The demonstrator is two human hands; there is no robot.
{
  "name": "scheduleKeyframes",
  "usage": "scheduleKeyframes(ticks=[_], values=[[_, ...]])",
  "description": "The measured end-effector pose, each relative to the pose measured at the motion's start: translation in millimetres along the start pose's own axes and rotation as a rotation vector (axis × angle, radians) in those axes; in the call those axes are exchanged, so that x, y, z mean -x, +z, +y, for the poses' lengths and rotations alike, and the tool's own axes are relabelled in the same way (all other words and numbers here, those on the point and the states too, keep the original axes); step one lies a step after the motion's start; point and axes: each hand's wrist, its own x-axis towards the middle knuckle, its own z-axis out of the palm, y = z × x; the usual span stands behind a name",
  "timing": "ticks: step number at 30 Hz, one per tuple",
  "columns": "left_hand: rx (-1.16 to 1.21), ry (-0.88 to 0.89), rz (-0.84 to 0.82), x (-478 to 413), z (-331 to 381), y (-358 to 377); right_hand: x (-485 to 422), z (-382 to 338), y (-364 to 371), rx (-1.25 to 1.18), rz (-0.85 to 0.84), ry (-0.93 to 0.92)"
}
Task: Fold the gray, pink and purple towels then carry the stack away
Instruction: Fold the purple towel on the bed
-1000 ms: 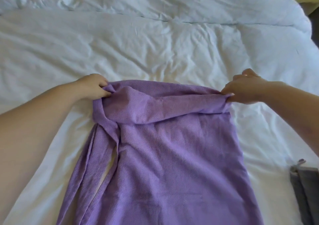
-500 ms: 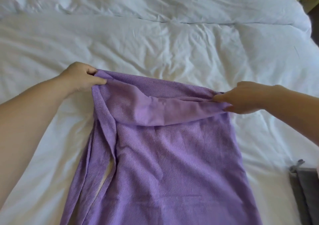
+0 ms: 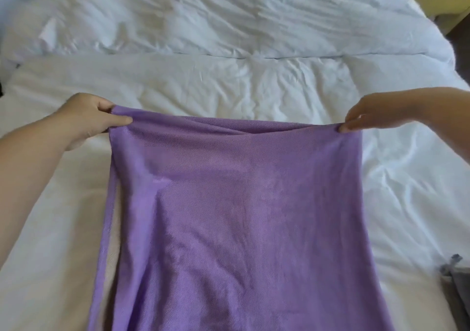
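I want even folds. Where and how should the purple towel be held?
Grip the purple towel at its two far corners, one from each side, as the left hand and right hand pinch it: the top edge stretches straight between them, likely folding evenly.

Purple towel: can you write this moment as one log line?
step: folding purple towel | left hand: pinches far left corner | right hand: pinches far right corner | edge: taut over white bed | gray towel: frame's right edge

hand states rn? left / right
Left hand: grip on the purple towel, far left corner.
Right hand: grip on its far right corner.
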Motion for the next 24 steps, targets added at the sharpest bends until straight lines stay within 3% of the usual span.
scheduleKeyframes(ticks=[3, 4, 7, 9, 12, 15, 19, 24], values=[[-0.217, 0.053, -0.011, 1.2, -4.6, 0.0, 6.2, -2.6, -10.6, -0.124, 0.0, -0.068], [-0.318, 0.08, -0.018, 0.9, -5.4, 0.6, 6.3, -9.0, -9.9, -0.058, -0.015, -0.109], [-0.571, 0.135, -0.101, 3.0, -8.5, 13.1, 2.9, -43.0, 26.3, 0.52, -0.005, -0.384], [-0.701, 0.163, -0.157, 6.5, -13.8, 28.3, 1.7, -58.0, 62.2, 0.657, 0.004, -0.551], [-0.813, 0.135, -0.189, 8.4, -25.0, 42.6, 4.6, -58.8, 91.0, 0.673, -0.095, -0.45], [-0.862, 0.064, -0.068, 8.0, -26.5, 38.4, 0.2, -46.3, 92.5, 0.7, -0.024, -0.277], [-0.844, 0.017, 0.049, 8.2, -18.9, 33.1, -10.8, -31.4, 57.7, 0.866, 0.119, -0.178], [-0.661, 0.028, 0.011, 2.2, -5.4, 27.7, -17.0, -18.1, 11.9, 0.813, 0.044, -0.023]])
